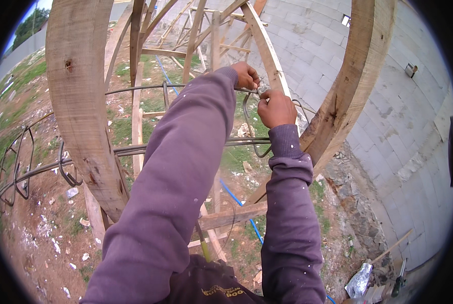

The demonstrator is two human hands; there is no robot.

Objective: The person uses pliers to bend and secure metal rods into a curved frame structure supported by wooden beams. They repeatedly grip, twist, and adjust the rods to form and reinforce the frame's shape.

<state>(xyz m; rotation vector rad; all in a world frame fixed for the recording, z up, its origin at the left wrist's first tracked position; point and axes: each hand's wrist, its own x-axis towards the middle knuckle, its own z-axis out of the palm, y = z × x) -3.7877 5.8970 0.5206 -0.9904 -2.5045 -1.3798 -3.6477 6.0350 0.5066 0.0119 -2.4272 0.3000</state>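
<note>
Both my hands meet at the upper steel rebar (140, 88) of a cage that runs across between two timber posts. My left hand (247, 77) is closed in a pinch above that bar. My right hand (277, 109) is also closed, thumb pressed to its fingers, just nearer to me and to the right. Whatever lies between the fingertips is too small to make out. Next to them hangs a bent steel stirrup (246, 112), reaching down to the lower rebars (131, 149). My left sleeve hides part of the cage.
A thick left post (78, 91) and a leaning right post (350, 86) flank my arms. Wooden braces (191, 45) stand beyond. More stirrups (17, 172) hang at left. A block wall (388, 137) rises at right; a blue hose (231, 192) crosses the littered ground below.
</note>
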